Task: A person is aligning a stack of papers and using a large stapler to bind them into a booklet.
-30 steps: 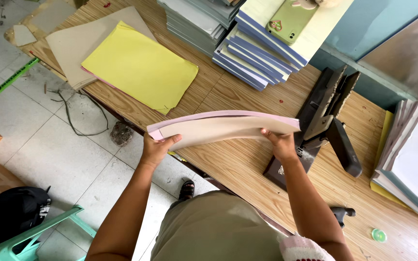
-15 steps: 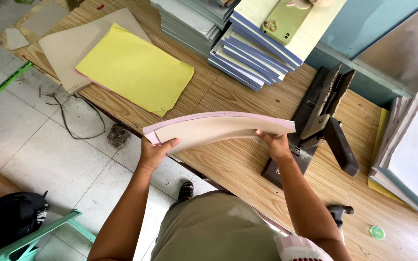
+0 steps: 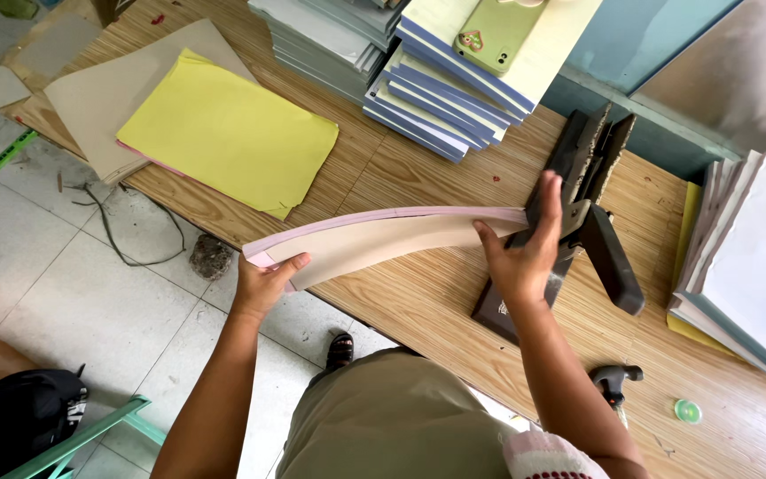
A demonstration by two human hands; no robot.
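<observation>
Both my hands hold a thick sheaf of pink and brown paper (image 3: 383, 239), bowed upward, above the wooden table (image 3: 418, 293). My left hand (image 3: 263, 282) grips its left end, out past the table's front edge. My right hand (image 3: 525, 253) grips the right end and presses it against a large black long-arm stapler (image 3: 578, 213), whose arm is raised.
Yellow sheets (image 3: 228, 133) lie on brown card at the table's left. Stacks of blue-edged booklets (image 3: 454, 84) with a green phone (image 3: 498, 31) on top stand at the back. More paper stacks (image 3: 751, 266) sit at right. A small hammer (image 3: 615, 380) lies near the front edge.
The sheaf has moved to the right, and its right end now reaches the stapler. My right hand has shifted onto the stapler's side.
</observation>
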